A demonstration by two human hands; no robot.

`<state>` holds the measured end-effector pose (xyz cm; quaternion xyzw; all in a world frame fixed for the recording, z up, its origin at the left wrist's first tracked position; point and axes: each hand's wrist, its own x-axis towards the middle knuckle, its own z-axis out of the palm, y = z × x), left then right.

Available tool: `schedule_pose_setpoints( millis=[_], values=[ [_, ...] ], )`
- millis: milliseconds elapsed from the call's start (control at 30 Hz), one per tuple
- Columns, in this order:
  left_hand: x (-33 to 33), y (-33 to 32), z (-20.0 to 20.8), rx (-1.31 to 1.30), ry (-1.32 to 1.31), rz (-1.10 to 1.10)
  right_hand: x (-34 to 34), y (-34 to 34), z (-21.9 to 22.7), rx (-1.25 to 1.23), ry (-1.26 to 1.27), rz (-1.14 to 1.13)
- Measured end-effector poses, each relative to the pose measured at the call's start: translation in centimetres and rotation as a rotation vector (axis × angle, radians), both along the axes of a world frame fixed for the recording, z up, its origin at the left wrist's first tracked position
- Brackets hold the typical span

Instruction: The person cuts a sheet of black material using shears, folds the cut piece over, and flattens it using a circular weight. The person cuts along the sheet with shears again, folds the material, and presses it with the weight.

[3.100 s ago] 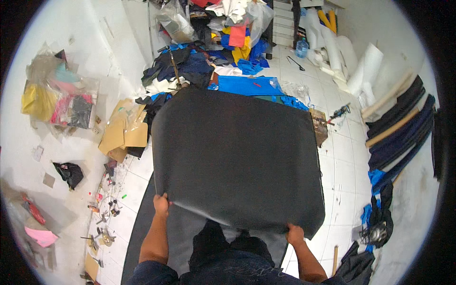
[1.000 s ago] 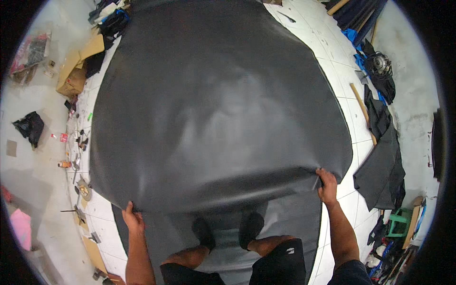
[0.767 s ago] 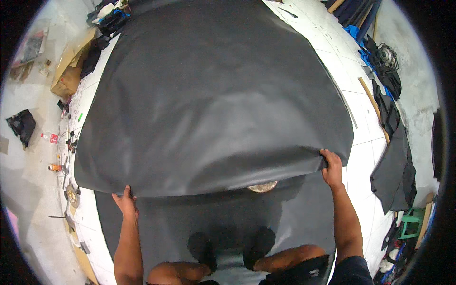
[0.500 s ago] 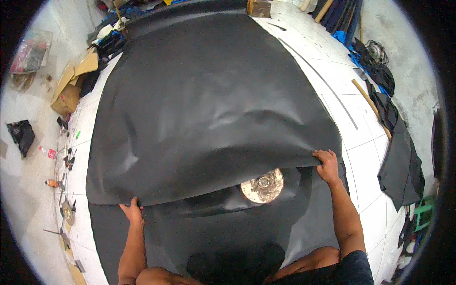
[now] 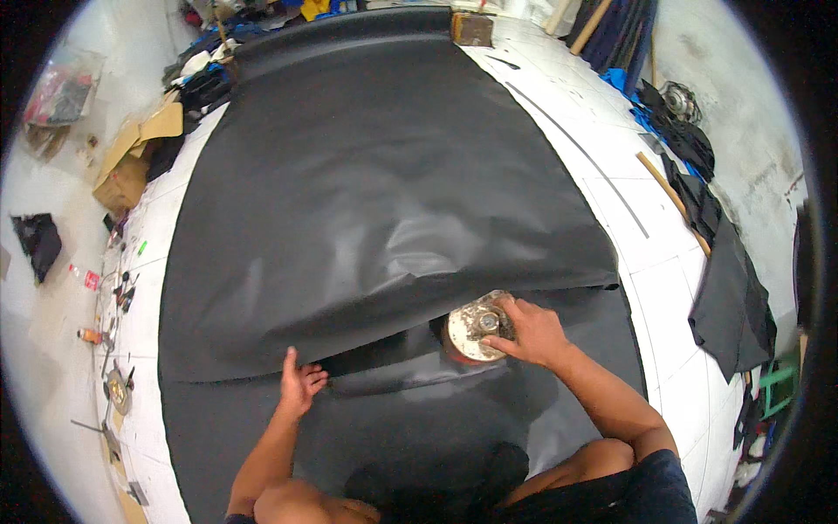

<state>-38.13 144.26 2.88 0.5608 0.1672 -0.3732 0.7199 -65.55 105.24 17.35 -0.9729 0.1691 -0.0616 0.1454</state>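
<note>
Right hand (image 5: 537, 335) is now gripping the round metal block (image 5: 469, 334) instead of the black sheet (image 5: 375, 175), leaving its right side unheld, left hand (image 5: 298, 389) splaying empty.

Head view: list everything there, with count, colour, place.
Sheeting: two layers, black, centre
Round object: one, whitish-brown, on sheeting
Thin strip: one, grey, right
Stick: one, tan, right
Loose cloth: uncounted, black, right
Stool: one, green, right edge
Fabric rolls: several, dark blue, top right
Block: one, brown, top
Cardboard box: one, brown, left
Floor clutter: uncountable, mixed, left
Knees: two, bottom
Left hand: one, bare, by upper sheeting edge
Right hand: one, bare, on round object
</note>
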Motion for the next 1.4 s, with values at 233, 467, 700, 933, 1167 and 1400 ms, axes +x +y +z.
schedule_pose_setpoints(
  millis=[233,467,700,933,1167,1400],
  values=[
    [0.3,-1.4,-0.2,0.049,-0.06,-0.086,0.6,0.2,-2.1,-0.02,0.113,0.034],
    [2.2,0.1,-1.2,-0.068,0.05,-0.077,2.5,0.4,-1.3,-0.039,-0.023,0.276],
    [0.2,-0.6,-2.4,-0.035,-0.005,-0.02,-5.2,5.5,-0.4,0.096,-0.081,0.248],
    [0.3,0.8,-5.9,0.167,-0.018,-0.017,-8.8,9.3,-1.8,0.338,0.069,0.296],
    [1.6,-0.6,-6.9,0.186,-0.013,-0.004,-7.9,8.8,-2.4,0.394,0.183,0.557],
    [2.0,3.4,-6.4,0.268,-0.091,0.095,-5.4,-8.3,-7.1,0.733,0.08,-0.558]
  ],
)
